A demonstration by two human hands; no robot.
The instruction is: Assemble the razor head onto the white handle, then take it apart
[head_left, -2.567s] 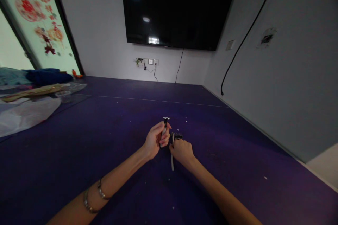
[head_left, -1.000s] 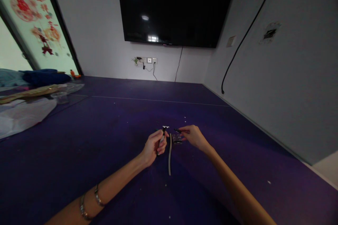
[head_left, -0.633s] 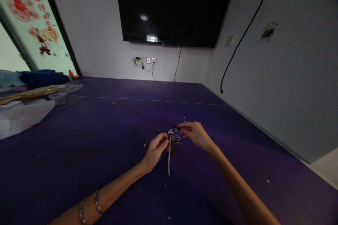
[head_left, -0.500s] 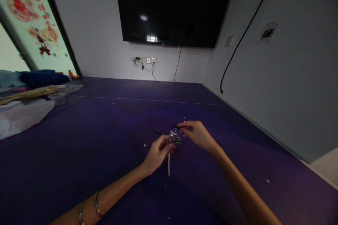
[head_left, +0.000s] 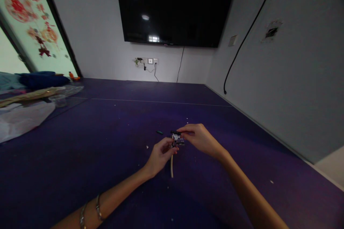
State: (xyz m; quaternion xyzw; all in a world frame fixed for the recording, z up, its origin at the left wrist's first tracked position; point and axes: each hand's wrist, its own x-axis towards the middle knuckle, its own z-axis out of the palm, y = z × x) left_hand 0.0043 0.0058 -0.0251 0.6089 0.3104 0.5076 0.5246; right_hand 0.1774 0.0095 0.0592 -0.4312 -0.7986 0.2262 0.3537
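My left hand [head_left: 160, 153] pinches a small silver and dark part [head_left: 178, 141]; its exact kind is too small to tell. A short pale cable [head_left: 172, 167] hangs below those fingers toward me. Between the thumb and fingertips of my right hand [head_left: 197, 136] is a thin black piece [head_left: 174, 132], lying level at the top edge of the silver part. Whether the two touch I cannot tell. Just beyond my left fingers, a small dark green stick-like piece [head_left: 159, 132] lies on the purple surface [head_left: 113, 171].
White crumbs dot the surface. At the far left lie a white plastic bag [head_left: 27, 118] and a blue cloth [head_left: 43, 79]. A large television [head_left: 177, 7] hangs on the wall ahead, above a socket strip [head_left: 150, 61]. Down the right wall runs a black cable [head_left: 245, 37].
My right hand has moved slightly left, bringing the black piece over the top of the silver part. My left hand has barely moved.
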